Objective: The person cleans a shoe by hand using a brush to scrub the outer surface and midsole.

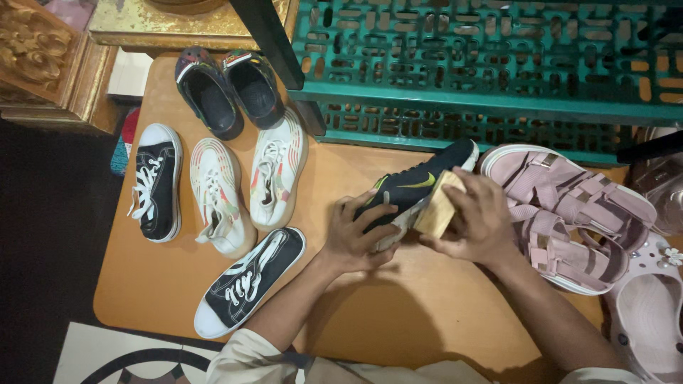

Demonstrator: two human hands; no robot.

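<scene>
A black sports shoe [420,178] with a yellow-green mark lies on its side near the middle of the wooden table [427,320]. My left hand [353,235] grips its toe end and sole. My right hand [478,220] holds a pale wooden-backed brush [439,205] pressed against the shoe's side.
To the left lie two black canvas sneakers [158,182] [249,281], a pair of white sneakers [242,186] and dark clogs [224,89]. Pink strapped sandals [569,213] and a pale pink clog [651,313] lie at the right. A green lattice rack [498,78] stands behind.
</scene>
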